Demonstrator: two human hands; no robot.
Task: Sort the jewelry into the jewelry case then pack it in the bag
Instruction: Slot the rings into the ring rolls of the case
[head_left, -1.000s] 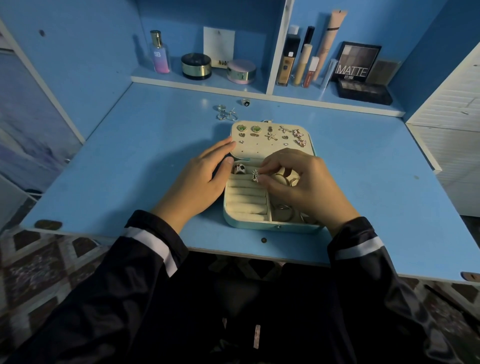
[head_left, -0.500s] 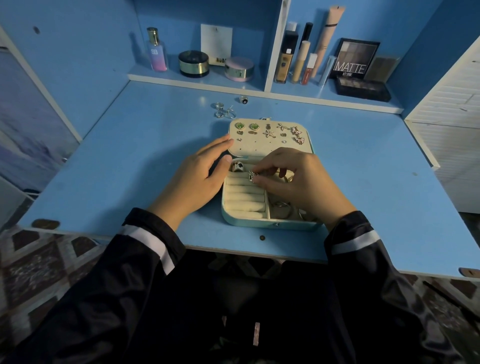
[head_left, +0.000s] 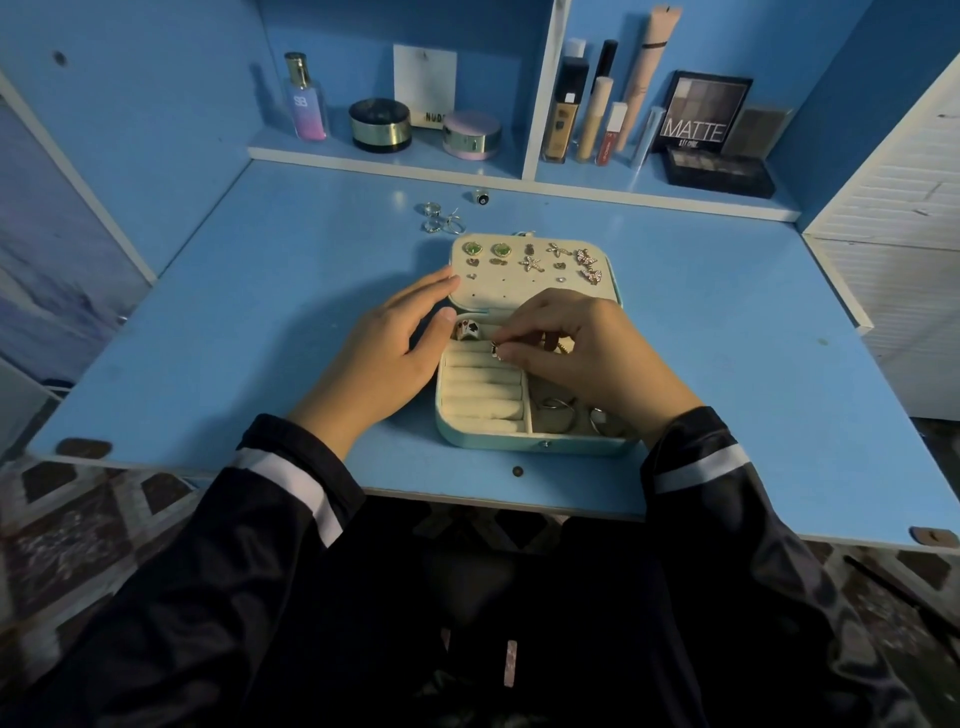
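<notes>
Jewelry case (head_left: 519, 440) near desk (head_left: 260, 338) edge (right hand (head_left: 587, 353) pinches ring (head_left: 497, 352)).

Jewelry case (head_left: 519, 442) sits ctr on desk (head_left: 260, 312); loose rings (head_left: 441, 221) lie behind it, shelf (head_left: 405, 156) further back. Earrings (head_left: 530, 260) occupy case's far half. Ring rolls (head_left: 483, 389) near-left, rings (head_left: 558, 413) in near-right compartment.

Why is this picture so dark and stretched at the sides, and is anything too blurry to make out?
Head view: dim bluish light, a soft shadow on the desk beside the left hand, side walls splayed by the wide lens, sleeves nearly black; the small piece the right hand pinches is too tiny to identify.
</notes>
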